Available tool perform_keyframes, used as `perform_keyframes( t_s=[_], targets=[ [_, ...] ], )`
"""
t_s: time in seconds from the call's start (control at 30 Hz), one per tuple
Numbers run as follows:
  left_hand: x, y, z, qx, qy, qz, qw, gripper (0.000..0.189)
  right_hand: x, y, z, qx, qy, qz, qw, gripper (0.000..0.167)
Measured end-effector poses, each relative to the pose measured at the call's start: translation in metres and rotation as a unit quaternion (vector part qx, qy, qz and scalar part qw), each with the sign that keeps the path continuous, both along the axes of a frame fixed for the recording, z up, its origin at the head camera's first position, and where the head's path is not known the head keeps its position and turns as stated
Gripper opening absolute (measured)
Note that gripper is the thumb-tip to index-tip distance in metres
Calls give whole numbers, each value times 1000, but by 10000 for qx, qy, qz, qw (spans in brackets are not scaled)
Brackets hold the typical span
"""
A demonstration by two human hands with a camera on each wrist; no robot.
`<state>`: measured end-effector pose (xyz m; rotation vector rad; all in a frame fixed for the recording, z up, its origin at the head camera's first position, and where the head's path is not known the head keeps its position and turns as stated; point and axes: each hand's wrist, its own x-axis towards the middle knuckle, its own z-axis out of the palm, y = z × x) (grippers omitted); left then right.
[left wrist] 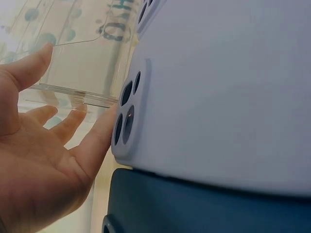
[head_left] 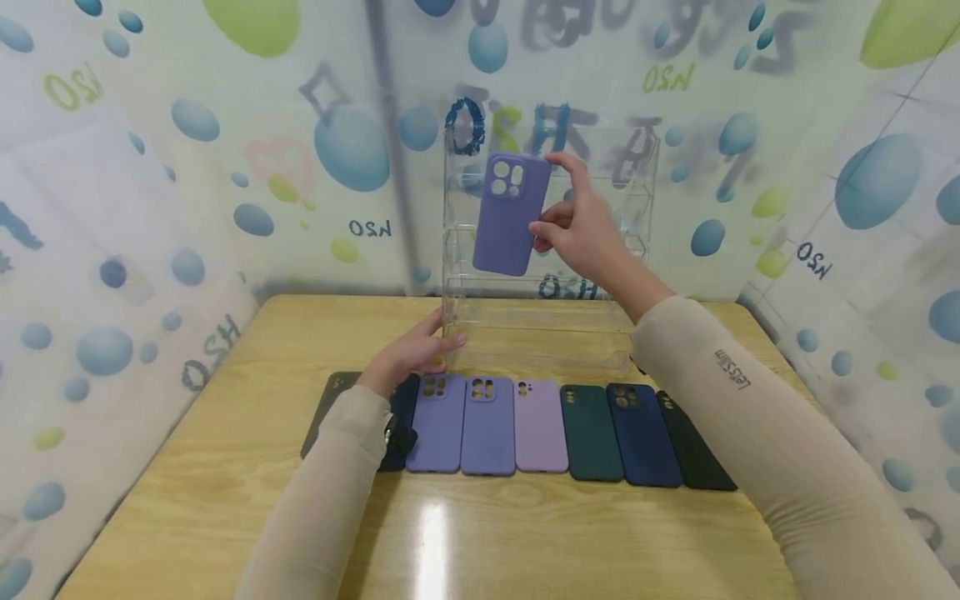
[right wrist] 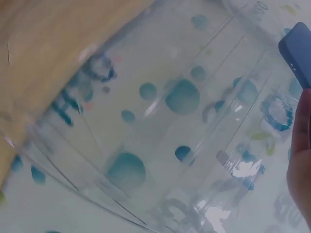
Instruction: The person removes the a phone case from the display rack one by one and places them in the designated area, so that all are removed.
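In the head view my right hand (head_left: pixel 581 225) grips a lavender phone case (head_left: pixel 510 221) by its right edge, with a finger at the top corner. The case is raised in front of a clear tiered display rack (head_left: pixel 540 317). Only part of the right hand (right wrist: pixel 301 160) and the case (right wrist: pixel 297 53) shows in the right wrist view. My left hand (head_left: pixel 408 354) touches the rack's lower left side, thumb and fingers spread apart. In the left wrist view the left hand (left wrist: pixel 46 155) is beside the rack's clear plastic (left wrist: pixel 77 63), close to another lavender case (left wrist: pixel 209 97).
A row of phone cases lies on the wooden table (head_left: pixel 225 467) before the rack: lavender (head_left: pixel 487 429), pale pink (head_left: pixel 542 429), dark green (head_left: pixel 594 437), navy (head_left: pixel 647 437) and black (head_left: pixel 697 450). A dark grey case (head_left: pixel 327 400) is at the left end. A patterned curtain (head_left: pixel 300 208) stands behind.
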<state>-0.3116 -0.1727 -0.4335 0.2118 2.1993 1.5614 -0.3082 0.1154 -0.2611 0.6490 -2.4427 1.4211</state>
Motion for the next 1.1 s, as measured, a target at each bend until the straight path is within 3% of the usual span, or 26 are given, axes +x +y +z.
perform_keyframes(
  t_s=[0.23, 0.5, 0.73, 0.87, 1.1],
  targets=[
    [-2, 1, 0, -45, -46, -41, 10000, 87, 42, 23, -41, -249, 161, 177, 9994, 81],
    [-2, 3, -1, -41, -51, -44, 10000, 86, 85, 72, -74, 191, -320, -98, 9993, 85],
    [-7, -1, 0, -81, 62, -88, 9999, 88, 108, 128, -93, 227, -645, -358, 9970, 87],
    [-6, -1, 0, -34, 38, -95, 9999, 86, 117, 154, -102, 132, -881, -308, 9955, 88],
    [-3, -1, -1, 4, 30, -85, 10000, 85, 129, 184, -117, 98, -841, -202, 9962, 90]
  ],
)
